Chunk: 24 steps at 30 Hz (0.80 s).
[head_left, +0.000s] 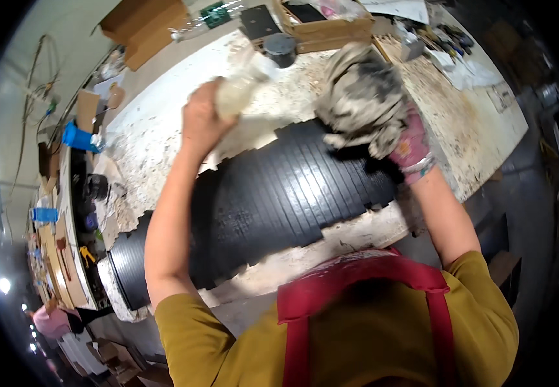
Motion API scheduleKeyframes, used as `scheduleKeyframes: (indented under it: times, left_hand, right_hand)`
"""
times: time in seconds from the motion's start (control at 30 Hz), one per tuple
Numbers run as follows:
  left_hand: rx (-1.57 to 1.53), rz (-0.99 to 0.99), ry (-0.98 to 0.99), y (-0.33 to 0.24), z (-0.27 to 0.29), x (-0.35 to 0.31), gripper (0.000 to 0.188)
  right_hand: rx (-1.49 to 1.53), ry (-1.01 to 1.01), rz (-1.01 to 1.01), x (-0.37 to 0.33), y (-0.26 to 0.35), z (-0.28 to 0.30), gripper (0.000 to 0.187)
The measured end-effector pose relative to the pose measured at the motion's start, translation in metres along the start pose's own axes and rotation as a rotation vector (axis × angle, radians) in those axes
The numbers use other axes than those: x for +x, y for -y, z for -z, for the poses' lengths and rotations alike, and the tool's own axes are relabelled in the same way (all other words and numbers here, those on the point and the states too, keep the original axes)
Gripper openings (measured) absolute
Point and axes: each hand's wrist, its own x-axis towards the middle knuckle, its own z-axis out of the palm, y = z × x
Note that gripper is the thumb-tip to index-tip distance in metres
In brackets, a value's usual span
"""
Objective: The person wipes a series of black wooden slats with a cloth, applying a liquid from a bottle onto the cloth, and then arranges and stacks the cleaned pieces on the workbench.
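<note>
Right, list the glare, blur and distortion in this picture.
Head view, centre: white glare on the ridged black sheet; head view, above it: the pale container in the left hand is smeared, probably by motion; head view, far left: bright lamps bloom; head view, rim: straight edges bow and the corners go black.

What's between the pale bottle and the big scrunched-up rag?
In the head view, stained white tabletop lies between the pale bottle in the left hand and the crumpled grey rag; the dark round tub stands farther back.
</note>
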Motion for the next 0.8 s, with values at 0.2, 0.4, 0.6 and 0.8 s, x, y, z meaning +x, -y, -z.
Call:
scheduleKeyframes:
  times: [0.2, 0.4, 0.6, 0.8]
  left_hand:
    - [-0.197, 0.523, -0.255, 0.125, -0.050, -0.038, 0.072]
    - [0.089, 0.564, -0.280, 0.093, -0.030, -0.045, 0.090]
    - [-0.728, -0.310, 0.429, -0.189, -0.060, 0.002, 0.037]
    - [-0.469, -0.643, 0.591, -0.295, -0.162, 0.025, 0.057]
  right_hand:
    - [-0.019, -0.513, 0.147, -0.035, 0.081, 0.046, 0.053]
    - [0.198, -0.175, 0.183, -0.090, 0.091, 0.120, 0.049]
    - [0.251, -0.689, 0.050, -0.067, 0.090, 0.125, 0.038]
    - [-0.814, -0.096, -0.395, 0.015, 0.087, 0.027, 0.053]
